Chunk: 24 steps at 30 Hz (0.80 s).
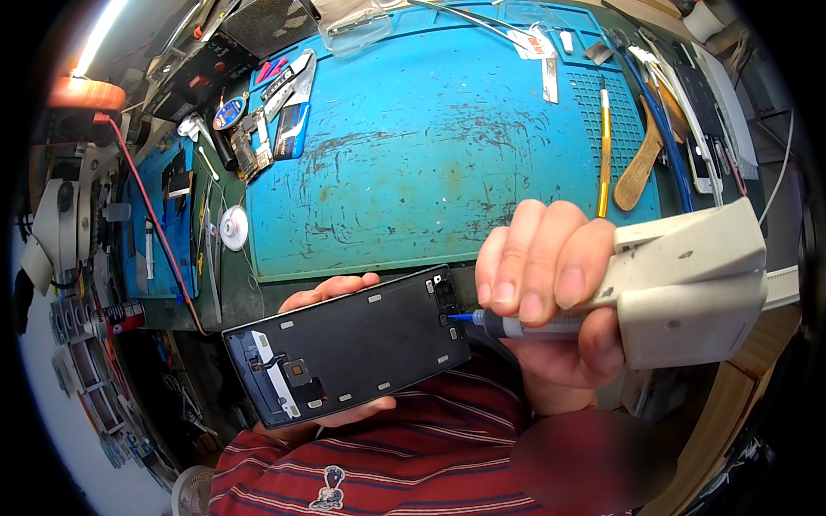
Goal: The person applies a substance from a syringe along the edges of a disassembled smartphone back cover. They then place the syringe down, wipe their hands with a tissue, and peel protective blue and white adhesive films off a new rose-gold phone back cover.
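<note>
My left hand [331,290] is closed around a black phone frame [361,335], gripping its long edges from beneath. Small metallic pads line the frame's sides, and a white strip [275,374] with a flex cable lies at its left end. In my right hand [551,262] is an off-white glue gun [688,297] with a syringe barrel [551,325]. The fingers wrap over the barrel. Its blue needle tip [462,317] points left and meets the frame's right end, beside the camera openings; whether any glue is coming out is too small to tell.
A scratched blue work mat [387,189] covers the bench. On its right lie a yellow craft knife [605,155] and a wooden-handled brush [641,163]. Circuit boards [254,142] and a white spool [233,228] sit at left, near a red cable [146,193].
</note>
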Available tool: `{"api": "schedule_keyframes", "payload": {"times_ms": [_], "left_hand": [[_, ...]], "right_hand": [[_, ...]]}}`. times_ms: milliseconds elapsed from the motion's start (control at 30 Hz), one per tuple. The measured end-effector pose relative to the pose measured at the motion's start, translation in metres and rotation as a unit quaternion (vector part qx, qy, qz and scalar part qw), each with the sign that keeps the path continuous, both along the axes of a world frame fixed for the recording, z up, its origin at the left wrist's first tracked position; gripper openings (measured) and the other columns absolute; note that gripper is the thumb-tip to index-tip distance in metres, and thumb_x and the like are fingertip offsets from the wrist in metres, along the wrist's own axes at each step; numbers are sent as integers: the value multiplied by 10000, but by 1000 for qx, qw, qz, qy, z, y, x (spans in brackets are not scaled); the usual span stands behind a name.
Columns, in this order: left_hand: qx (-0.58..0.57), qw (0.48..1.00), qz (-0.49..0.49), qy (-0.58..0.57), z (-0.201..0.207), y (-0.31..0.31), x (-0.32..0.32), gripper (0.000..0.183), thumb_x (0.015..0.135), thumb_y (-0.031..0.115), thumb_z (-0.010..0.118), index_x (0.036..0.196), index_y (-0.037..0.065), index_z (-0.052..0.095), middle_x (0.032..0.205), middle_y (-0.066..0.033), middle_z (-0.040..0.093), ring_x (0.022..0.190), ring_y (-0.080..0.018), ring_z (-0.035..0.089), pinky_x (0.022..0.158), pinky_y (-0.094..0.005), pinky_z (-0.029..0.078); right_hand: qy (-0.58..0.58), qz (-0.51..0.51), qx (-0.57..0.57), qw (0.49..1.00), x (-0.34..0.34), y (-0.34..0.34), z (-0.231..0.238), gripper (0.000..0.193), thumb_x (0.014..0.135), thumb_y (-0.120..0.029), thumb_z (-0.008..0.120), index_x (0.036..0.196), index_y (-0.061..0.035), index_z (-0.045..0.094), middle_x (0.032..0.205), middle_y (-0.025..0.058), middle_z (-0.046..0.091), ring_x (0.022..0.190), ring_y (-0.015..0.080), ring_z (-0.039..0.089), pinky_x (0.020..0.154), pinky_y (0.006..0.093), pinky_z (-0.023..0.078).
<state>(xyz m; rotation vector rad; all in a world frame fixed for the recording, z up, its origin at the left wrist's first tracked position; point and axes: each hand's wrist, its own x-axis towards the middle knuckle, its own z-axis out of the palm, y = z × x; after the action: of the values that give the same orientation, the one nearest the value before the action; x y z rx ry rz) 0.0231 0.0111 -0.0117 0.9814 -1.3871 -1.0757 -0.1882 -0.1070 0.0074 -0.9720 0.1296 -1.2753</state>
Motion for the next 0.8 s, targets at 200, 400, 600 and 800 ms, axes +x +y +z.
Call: {"api": "schedule_keyframes", "payload": {"times_ms": [200,400,600,800], "left_hand": [[7,1000,4,10,0,0,-2,1058,640,195,924,1458,99,259,1416,-219,408,1347,-348,418,1042,-499,445],[20,1000,-2,-19,5,-1,1,1059,639,201,925,1456,93,260,1418,-212,407,1350,-338,416,1047,-495,441],[7,1000,4,18,0,0,-2,1045,650,195,919,1459,106,263,1417,-209,411,1347,-345,420,1051,-500,437],[2,1000,1,15,-2,-1,-1,1061,653,187,918,1475,126,250,1422,-213,408,1344,-353,421,1056,-504,432]], "right_hand": [[0,-9,-3,1000,1,0,-2,254,927,-354,637,954,-126,529,855,19,543,833,153,522,734,296,456],[3,-15,-4,1000,1,0,-1,254,925,-356,638,952,-128,528,852,17,542,833,151,523,728,291,457],[-2,-21,-6,1000,2,0,-2,249,928,-355,633,959,-131,529,854,12,541,835,150,524,725,288,457],[-9,-34,-8,999,4,1,-4,251,932,-364,624,971,-134,530,860,5,538,841,149,523,725,287,457]]}}
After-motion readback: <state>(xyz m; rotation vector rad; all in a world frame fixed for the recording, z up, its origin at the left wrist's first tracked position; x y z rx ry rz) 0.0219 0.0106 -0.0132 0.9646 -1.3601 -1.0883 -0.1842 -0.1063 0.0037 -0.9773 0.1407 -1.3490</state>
